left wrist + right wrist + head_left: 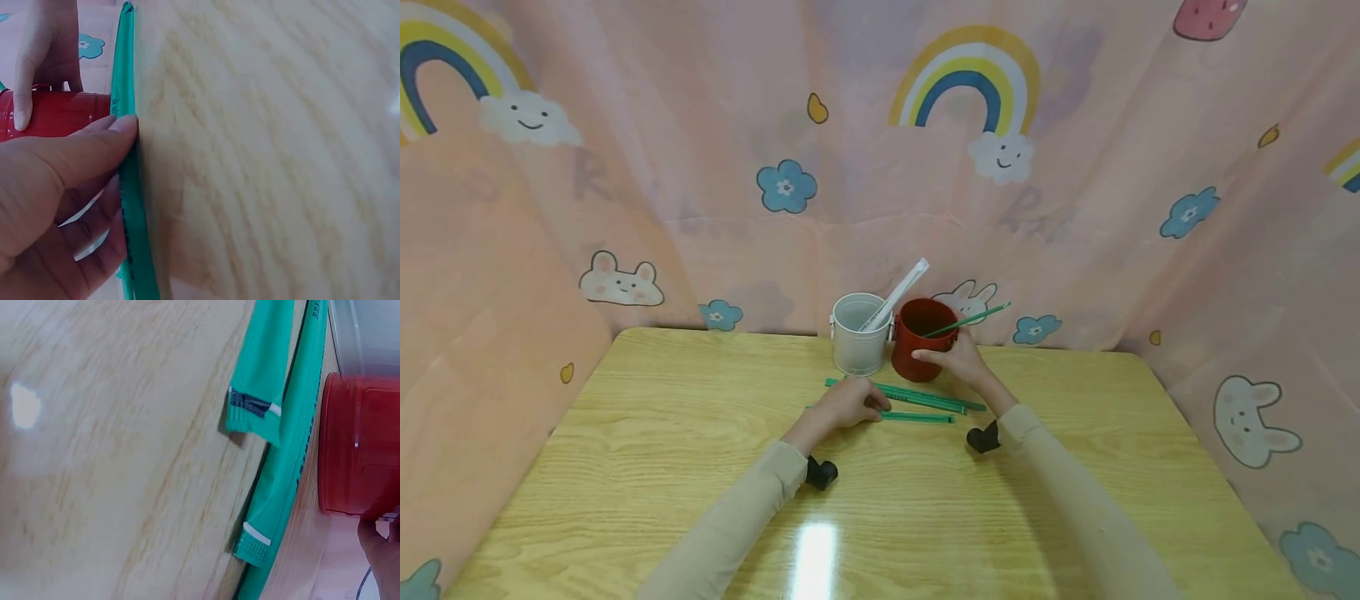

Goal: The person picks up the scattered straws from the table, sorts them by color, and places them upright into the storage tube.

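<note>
My left hand [850, 402] pinches a slim green packet [127, 81] between thumb and fingertips, low over the table [700, 467]. Small dark print runs along its wrapper, too blurred for me to read. My right hand [958, 360] grips the side of the red bucket [913, 357], thumb and fingers around its wall; I see no brand on it. One lone green stick [992, 312] leans out over the bucket's rim. Just in front of the buckets lie more green packets [928, 400], with dark lettering down the side and a dark block by one crimped end; I can't make out the words. Left of the red one stands the white bucket [857, 356], holding white packets [901, 292] with tiny dark print. Behind, the pink curtain [850, 250] carries faint letters, one resembling an R.
</note>
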`<state>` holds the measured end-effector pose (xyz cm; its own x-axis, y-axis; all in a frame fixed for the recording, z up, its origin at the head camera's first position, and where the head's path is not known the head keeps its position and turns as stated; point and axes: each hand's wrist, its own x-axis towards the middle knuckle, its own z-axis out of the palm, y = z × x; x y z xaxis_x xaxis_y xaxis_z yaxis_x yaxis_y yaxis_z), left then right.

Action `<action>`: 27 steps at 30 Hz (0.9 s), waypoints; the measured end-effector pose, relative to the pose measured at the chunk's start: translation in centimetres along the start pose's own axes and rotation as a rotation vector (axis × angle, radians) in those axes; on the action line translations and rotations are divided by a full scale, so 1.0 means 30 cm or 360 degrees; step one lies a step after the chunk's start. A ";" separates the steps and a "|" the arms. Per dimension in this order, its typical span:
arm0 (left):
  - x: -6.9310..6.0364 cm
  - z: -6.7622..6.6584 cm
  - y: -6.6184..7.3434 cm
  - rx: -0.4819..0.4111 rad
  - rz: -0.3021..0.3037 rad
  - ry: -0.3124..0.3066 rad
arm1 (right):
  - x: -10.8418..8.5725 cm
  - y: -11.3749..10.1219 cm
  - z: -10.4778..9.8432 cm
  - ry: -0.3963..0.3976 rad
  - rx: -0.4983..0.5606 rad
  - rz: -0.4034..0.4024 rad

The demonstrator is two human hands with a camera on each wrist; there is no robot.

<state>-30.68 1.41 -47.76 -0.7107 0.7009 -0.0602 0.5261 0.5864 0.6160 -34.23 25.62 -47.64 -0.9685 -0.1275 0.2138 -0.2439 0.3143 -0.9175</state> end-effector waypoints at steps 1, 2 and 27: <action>-0.002 -0.002 0.000 0.0012 0.0008 -0.0010 | -0.001 -0.006 0.000 -0.0004 0.0011 0.0011; -0.004 -0.005 0.001 0.0021 0.0014 -0.0018 | -0.003 -0.015 0.001 -0.0013 0.0020 0.0022; -0.043 -0.088 0.014 0.0019 -0.0023 0.0133 | -0.021 -0.069 -0.003 -0.0057 0.0097 -0.0028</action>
<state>-30.77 -0.32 -45.34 -0.7545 0.6563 -0.0029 0.5207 0.6013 0.6061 -33.12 25.13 -45.84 -0.9614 -0.1662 0.2192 -0.2565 0.2536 -0.9327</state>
